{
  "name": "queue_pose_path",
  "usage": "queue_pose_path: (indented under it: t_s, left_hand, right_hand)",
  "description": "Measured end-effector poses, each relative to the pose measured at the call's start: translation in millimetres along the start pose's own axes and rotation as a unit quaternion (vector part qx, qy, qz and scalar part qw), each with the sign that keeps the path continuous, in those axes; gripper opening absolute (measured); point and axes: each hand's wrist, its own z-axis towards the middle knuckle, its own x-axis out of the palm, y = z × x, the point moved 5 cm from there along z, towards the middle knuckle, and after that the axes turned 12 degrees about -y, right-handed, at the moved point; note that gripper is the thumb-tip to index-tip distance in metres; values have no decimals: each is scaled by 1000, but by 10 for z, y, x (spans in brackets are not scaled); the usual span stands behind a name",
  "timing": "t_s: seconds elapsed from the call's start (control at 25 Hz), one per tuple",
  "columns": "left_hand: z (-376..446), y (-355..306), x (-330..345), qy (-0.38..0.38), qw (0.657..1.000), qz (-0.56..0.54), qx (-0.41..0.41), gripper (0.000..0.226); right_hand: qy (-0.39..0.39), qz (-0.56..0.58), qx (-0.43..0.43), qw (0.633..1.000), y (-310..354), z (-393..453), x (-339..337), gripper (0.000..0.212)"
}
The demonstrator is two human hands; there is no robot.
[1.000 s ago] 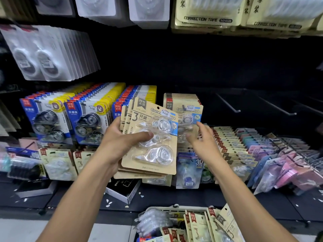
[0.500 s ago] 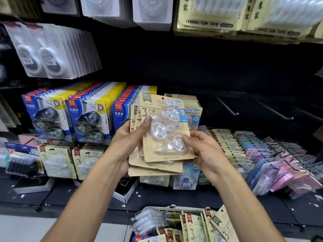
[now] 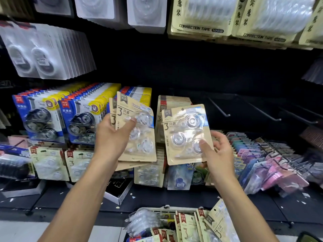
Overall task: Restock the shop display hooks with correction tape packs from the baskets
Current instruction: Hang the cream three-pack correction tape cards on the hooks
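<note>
Care with the hanging hole matters now: the right hand [image 3: 219, 154] pinches one pack [image 3: 186, 135] by its lower corner before the full row [image 3: 174, 102], the left hand [image 3: 111, 137] grips the stack [image 3: 136, 130], so tilt the top toward a bare hook [image 3: 219, 107] and slide it squarely.

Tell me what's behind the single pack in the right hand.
Behind the single pack hangs a row of matching kraft packs; their hook and lower parts are covered.
</note>
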Motion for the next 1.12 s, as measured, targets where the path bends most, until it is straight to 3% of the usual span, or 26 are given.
queue_pose_path:
  t_s: [0.16, 0.36, 0.64, 0.72, 0.92, 1.0, 1.12]
  left_hand:
    - [4, -57, -23, -25, 999, -40, 17, 38]
    - [20, 0, 24, 1, 998, -56, -10, 17]
    - [11, 1, -32, 0, 999, -48, 4, 19]
    - [1, 15, -39, -3, 999, -43, 4, 15]
    - [-40, 57, -25, 4, 999, -32, 4, 14]
    - [-59, 68, -27, 9, 1000, -30, -1, 13]
    - [-64, 83, -24, 13, 999, -34, -10, 13]
  right_hand:
    - [-2, 11, -27, 1000, -21, -29, -13, 30]
    - [-7, 14, -19, 1000, -43, -96, 39, 30]
    - [-54, -87, -90, 991, 32, -184, 107, 15]
    - [-37, -92, -73, 992, -41, -127, 155, 10]
    - [69, -63, 15, 995, -217, 62, 337, 46]
    - [107, -23, 94, 990, -310, 28, 382, 53]
    - [87, -63, 108, 988, -317, -54, 371, 46]
